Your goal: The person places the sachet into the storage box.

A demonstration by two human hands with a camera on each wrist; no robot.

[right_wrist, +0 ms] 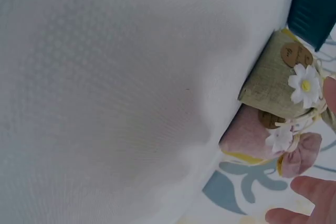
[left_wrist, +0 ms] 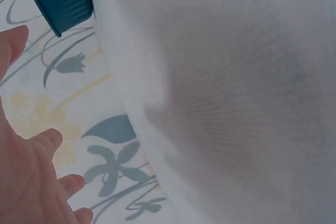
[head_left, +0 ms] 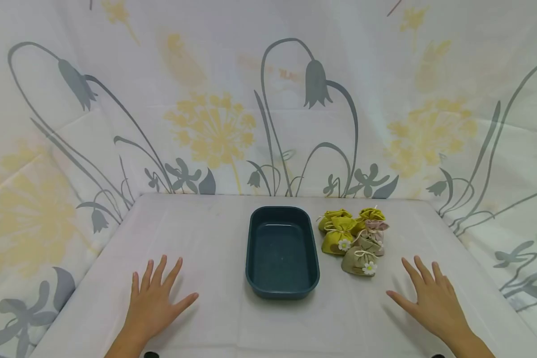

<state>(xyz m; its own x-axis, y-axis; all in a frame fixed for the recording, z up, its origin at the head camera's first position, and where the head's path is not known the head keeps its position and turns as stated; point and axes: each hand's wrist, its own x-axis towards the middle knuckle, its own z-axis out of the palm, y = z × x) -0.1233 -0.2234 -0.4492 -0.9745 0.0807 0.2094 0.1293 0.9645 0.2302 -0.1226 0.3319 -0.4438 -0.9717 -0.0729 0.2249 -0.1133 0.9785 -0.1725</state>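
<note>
A dark teal rectangular tub (head_left: 282, 291) stands in the middle of the white-covered table. To its right sits a cluster of small drawstring sachets: a yellow sachet (head_left: 335, 238) with others behind it, a grey-green sachet (head_left: 355, 262) in front, and a pink sachet (right_wrist: 252, 132). White flowers and round brown tags decorate some. My left hand (head_left: 152, 301) hovers left of the tub, fingers spread, holding nothing. My right hand (head_left: 434, 301) is spread likewise, to the right and nearer than the sachets, with nothing in it. Only parts of each hand show in the wrist views.
The table (head_left: 197, 223) has a white cloth with faint creases. A floral-printed fabric (head_left: 223, 99) hangs behind it and along both sides. Small dark objects show at the bottom edge by each wrist.
</note>
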